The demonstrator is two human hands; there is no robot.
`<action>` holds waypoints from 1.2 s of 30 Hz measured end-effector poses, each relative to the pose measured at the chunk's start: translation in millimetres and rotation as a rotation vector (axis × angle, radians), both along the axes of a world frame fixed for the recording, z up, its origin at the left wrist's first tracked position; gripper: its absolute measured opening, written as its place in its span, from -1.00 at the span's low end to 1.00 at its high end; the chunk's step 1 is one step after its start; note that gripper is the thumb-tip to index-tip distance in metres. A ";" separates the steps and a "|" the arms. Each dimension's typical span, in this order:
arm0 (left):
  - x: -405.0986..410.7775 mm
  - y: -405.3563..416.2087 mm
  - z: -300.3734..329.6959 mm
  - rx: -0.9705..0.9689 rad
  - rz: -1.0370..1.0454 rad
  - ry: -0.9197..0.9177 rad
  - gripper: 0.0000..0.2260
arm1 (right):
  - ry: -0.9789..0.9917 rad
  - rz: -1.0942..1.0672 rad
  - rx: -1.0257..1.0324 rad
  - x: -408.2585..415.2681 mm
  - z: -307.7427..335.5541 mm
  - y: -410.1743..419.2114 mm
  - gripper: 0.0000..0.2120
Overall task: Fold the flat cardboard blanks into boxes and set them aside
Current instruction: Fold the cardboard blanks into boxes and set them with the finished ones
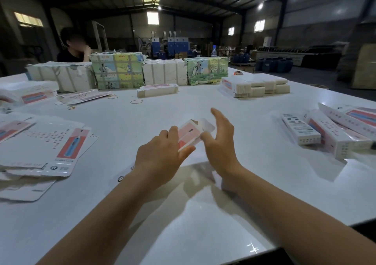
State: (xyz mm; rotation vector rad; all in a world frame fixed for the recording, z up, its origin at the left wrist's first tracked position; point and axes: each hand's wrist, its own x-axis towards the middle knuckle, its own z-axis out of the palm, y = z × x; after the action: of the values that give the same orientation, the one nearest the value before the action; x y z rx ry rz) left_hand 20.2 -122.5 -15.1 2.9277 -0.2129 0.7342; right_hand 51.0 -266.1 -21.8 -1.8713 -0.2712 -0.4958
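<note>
over the desk, left hand has a grip on the box; right hand is spread open beside it.

The middle of the table lay open from the near edge out to the far row. Loose flat blanks blocked the left side, and finished boxes crowded the right. Wrapped bundles walled off the far edge, with a small stack and a larger one before them. Rubber bands lay scattered far left of centre
</note>
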 end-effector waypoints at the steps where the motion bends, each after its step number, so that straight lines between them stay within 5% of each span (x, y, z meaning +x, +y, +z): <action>1: -0.4 0.1 -0.1 0.004 -0.006 -0.010 -0.45 | 0.128 0.003 0.118 2.6 4.4 -3.0 -0.32; 3: -1.6 -1.4 -1.3 0.032 -0.009 -0.019 -0.43 | 0.451 0.146 0.458 5.6 10.9 -8.6 -0.34; 5: -2.2 -3.7 -3.7 0.082 -0.004 -0.019 -0.40 | 0.581 0.352 0.682 6.3 9.9 -11.0 -0.67; 8: -1.1 -4.5 -6.8 0.070 -0.006 -0.019 -0.40 | 0.334 0.319 0.414 3.4 1.4 -5.5 -0.91; 11: -0.2 -6.1 -9.8 0.095 0.004 -0.020 -0.40 | -0.013 0.106 -0.131 -0.3 -7.3 -0.1 -0.82; 13: -0.1 -5.7 -12.0 0.125 0.004 -0.028 -0.42 | -0.090 0.089 -0.293 -0.9 -10.0 0.7 -0.77; 15: -0.9 -3.2 -12.8 0.136 0.011 -0.054 -0.41 | -0.040 0.130 -0.227 -2.6 -6.1 -0.1 -0.70; 19: -2.6 0.8 -13.0 0.197 0.029 -0.119 -0.37 | 0.351 0.311 0.327 -1.9 8.2 -1.9 -0.68; 31: -5.3 3.8 -10.7 0.285 0.043 -0.172 -0.34 | 0.424 0.412 0.458 4.2 9.0 -10.2 -0.71; 36: -13.3 1.4 -2.7 0.365 -0.001 -0.192 -0.39 | 0.467 0.322 0.360 5.7 5.4 -9.4 -0.72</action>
State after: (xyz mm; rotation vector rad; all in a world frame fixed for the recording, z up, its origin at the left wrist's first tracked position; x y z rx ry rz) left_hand 6.9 -121.1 -17.8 3.1894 -0.4060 1.0818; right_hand 56.7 -275.5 -16.4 -1.4994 -0.1512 0.1130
